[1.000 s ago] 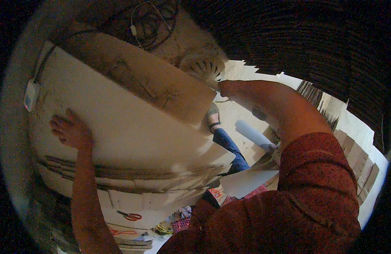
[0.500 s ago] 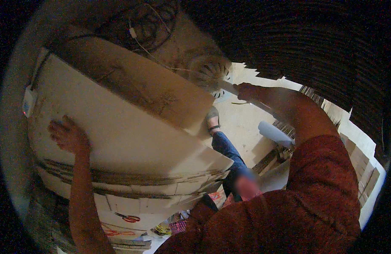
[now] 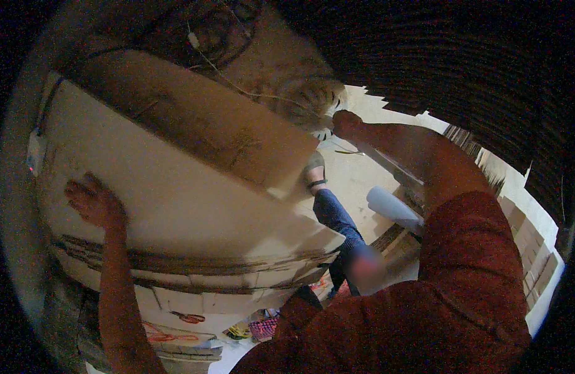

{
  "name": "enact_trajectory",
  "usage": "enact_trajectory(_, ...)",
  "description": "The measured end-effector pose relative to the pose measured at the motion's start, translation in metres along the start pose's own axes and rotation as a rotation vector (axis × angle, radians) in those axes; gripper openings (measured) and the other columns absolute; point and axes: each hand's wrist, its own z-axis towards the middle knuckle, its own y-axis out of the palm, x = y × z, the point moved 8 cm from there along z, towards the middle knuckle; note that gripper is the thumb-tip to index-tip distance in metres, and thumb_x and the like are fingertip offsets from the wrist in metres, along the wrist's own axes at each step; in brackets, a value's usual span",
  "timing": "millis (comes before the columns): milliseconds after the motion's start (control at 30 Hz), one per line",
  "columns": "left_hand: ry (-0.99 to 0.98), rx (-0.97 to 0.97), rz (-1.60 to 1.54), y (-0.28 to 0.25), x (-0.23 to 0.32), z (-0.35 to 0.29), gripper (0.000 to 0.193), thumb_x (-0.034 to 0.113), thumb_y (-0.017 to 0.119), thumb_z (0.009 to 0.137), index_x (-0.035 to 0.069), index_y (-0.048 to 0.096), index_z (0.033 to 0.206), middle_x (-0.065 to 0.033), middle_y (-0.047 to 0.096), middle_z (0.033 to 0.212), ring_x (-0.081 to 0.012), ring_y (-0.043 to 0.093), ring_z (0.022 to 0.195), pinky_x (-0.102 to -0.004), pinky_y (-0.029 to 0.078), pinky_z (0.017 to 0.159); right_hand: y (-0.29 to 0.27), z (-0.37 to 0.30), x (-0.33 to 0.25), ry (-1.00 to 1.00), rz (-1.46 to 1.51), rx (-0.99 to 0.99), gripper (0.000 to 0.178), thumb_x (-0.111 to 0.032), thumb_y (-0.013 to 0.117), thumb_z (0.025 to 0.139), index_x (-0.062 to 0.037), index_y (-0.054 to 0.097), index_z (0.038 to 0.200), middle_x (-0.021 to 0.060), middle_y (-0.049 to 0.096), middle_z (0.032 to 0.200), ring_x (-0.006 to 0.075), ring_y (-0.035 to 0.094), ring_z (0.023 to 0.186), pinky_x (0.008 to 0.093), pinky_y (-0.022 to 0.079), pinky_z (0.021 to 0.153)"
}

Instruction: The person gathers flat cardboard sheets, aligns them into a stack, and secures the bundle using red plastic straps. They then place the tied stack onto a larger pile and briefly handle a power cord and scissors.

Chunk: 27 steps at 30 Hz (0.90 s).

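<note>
My left hand (image 3: 95,201) lies flat, fingers apart, on the top sheet of a stack of brown cardboard (image 3: 175,193). My right arm reaches away to the far right. There my right hand (image 3: 348,124) is closed around a pale bar (image 3: 393,167) next to a round slatted fan (image 3: 309,100). The bar passes under my forearm. What lies inside the right fist is hidden, and that area is dim.
Along the far side of the stack stands a long cardboard panel (image 3: 206,118). A pale cord (image 3: 222,75) runs to the fan. Red-handled scissors (image 3: 188,318) lie below the stack's near edge. A leg in jeans (image 3: 337,218) and a pale roll (image 3: 393,209) are at the right.
My right hand has moved slightly left and up, closer to the fan. The left hand stays flat on the cardboard. The whole view has shifted a little.
</note>
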Motion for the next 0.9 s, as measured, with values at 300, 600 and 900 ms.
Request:
enact_trajectory(300,0.126,-0.216,0.277,-0.005,0.023,0.002,0.062,0.047,0.037,0.09,0.005,0.03,0.134,-0.0173,0.028,0.139,-0.0378,0.029,0.125,-0.0534,0.032,0.095,-0.085,0.024,-0.079,-0.141,0.794,-0.011,0.024,-0.031,0.049,0.087,-0.0088,0.059,0.089,0.0055,0.052,0.063,0.019,0.051,0.052,0.0338,0.044,0.049)
enact_trajectory(600,0.017,-0.006,0.121,-0.024,0.028,0.004,0.056,0.041,0.042,0.089,0.0,0.038,0.127,-0.0214,0.035,0.133,-0.0391,0.036,0.12,-0.0504,0.031,0.096,-0.239,-0.129,-0.264,-0.603,1.257,-0.047,0.034,-0.033,0.049,0.087,-0.0029,0.058,0.099,0.0012,0.055,0.063,0.0123,0.05,0.049,0.0265,0.041,0.046)
enact_trajectory(900,-0.008,-0.009,0.188,-0.035,0.033,0.002,0.059,0.045,0.041,0.088,0.0,0.04,0.126,-0.0232,0.035,0.132,-0.0411,0.035,0.119,-0.052,0.031,0.096,-0.231,-0.323,-0.413,-1.285,0.833,-0.052,0.048,-0.029,0.05,0.085,0.0074,0.048,0.117,0.0109,0.062,0.073,0.0133,0.057,0.055,0.0246,0.046,0.052)
